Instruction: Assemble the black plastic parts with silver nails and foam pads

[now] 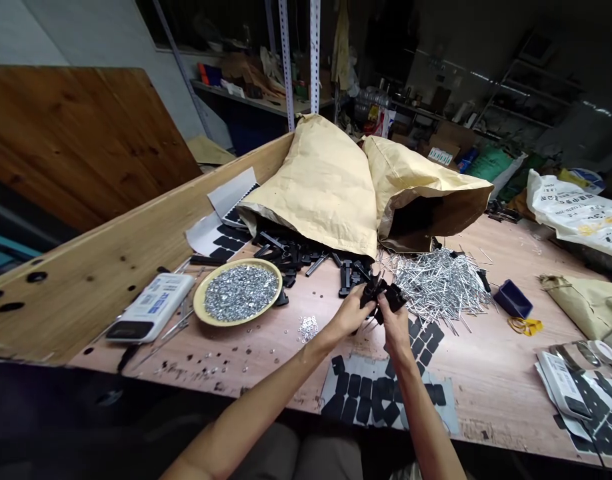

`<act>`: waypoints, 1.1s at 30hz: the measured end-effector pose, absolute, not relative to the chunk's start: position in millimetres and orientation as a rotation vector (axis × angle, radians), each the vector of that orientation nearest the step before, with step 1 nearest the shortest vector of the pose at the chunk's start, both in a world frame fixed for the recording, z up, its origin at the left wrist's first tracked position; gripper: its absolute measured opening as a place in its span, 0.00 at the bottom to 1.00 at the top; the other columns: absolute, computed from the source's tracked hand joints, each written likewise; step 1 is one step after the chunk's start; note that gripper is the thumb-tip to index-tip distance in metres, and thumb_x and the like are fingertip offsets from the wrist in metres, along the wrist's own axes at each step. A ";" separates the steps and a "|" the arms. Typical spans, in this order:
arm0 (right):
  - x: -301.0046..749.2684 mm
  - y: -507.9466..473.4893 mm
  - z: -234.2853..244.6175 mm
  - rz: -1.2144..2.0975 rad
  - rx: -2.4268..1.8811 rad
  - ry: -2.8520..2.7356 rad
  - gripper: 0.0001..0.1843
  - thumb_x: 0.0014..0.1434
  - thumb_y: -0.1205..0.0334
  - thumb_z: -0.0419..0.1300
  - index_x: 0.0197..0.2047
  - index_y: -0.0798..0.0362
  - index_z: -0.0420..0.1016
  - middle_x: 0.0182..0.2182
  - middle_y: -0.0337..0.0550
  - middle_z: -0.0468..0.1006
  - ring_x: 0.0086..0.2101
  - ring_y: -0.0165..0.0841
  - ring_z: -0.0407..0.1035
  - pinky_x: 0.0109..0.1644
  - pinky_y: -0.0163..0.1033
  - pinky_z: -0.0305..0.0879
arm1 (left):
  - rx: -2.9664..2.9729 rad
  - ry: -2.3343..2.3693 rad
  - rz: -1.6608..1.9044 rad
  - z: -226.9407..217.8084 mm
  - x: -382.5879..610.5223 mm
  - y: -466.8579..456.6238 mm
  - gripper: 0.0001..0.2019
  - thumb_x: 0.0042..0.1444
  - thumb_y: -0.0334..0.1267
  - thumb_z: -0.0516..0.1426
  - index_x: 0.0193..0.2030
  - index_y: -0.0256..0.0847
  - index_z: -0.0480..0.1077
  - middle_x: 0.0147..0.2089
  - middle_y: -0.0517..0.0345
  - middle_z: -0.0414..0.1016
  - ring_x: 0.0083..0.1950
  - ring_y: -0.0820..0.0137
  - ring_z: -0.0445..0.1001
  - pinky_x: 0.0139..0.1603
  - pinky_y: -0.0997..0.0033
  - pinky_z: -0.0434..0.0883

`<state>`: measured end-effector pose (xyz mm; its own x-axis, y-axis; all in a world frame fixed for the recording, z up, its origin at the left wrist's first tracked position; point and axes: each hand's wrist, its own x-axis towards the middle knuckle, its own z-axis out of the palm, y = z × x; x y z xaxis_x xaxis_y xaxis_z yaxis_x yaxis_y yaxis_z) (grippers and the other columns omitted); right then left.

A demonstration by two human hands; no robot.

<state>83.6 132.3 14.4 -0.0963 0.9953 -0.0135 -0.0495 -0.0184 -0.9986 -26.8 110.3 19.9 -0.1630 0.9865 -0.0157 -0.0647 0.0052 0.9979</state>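
Both my hands meet over the middle of the wooden table point(486, 373). My left hand point(350, 312) is closed on a black plastic part point(372, 289). My right hand point(393, 321) is closed on a second black plastic part point(396, 297) pressed against the first. A thin metal pin pokes out below them. Just beyond lies a heap of metal pins point(439, 280). A pile of black plastic parts point(306, 257) spills from a tan paper sack point(321, 183). Below my wrists lies a grey sheet of black adhesive pads point(381, 393).
A yellow dish of small silver nuts point(239, 291) sits left, beside a white device point(151, 307). A second open sack point(421, 190), a blue tray point(513, 298), a yellow rubber band point(526, 325) and more pad sheets point(586, 400) lie right. A wooden board point(111, 247) walls the left edge.
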 end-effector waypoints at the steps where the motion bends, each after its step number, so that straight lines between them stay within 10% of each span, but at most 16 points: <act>1: 82.6 131.4 15.4 1.318 -1.137 -1.227 0.18 0.46 0.48 0.64 0.33 0.55 0.75 0.31 0.42 0.79 0.35 0.36 0.72 0.43 0.43 0.69 | 1.098 1.307 1.351 19.9 -26.1 110.2 0.13 0.48 0.31 0.59 0.43 0.37 0.72 0.42 0.53 0.76 0.47 0.62 0.72 0.52 0.62 0.67; 20: 69.3 129.2 3.7 1.530 -1.034 -0.925 0.24 0.44 0.50 0.66 0.44 0.53 0.75 0.40 0.44 0.80 0.46 0.39 0.70 0.51 0.44 0.66 | 1.157 1.287 1.416 14.4 -27.0 110.3 0.21 0.51 0.33 0.58 0.54 0.41 0.69 0.56 0.51 0.70 0.63 0.57 0.60 0.65 0.57 0.54; 26: 67.8 130.9 3.5 1.691 -0.949 -0.858 0.25 0.39 0.50 0.69 0.40 0.52 0.76 0.36 0.44 0.80 0.43 0.40 0.72 0.48 0.45 0.69 | 1.067 1.114 1.348 20.7 -31.9 108.4 0.23 0.56 0.48 0.55 0.55 0.38 0.67 0.49 0.47 0.75 0.57 0.56 0.68 0.61 0.55 0.60; 33: 69.8 109.9 -8.5 1.057 -1.044 -1.200 0.25 0.47 0.49 0.64 0.47 0.53 0.71 0.39 0.46 0.77 0.42 0.38 0.70 0.46 0.43 0.68 | 1.497 1.111 1.601 39.8 -30.2 92.0 0.28 0.54 0.51 0.56 0.59 0.41 0.63 0.63 0.47 0.61 0.65 0.59 0.57 0.66 0.60 0.54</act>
<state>69.8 109.9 -8.5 0.0659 0.9797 0.1893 -0.0642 0.1935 -0.9790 -30.2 92.0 39.8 -0.1166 0.9006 0.4186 0.0768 -0.4121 0.9079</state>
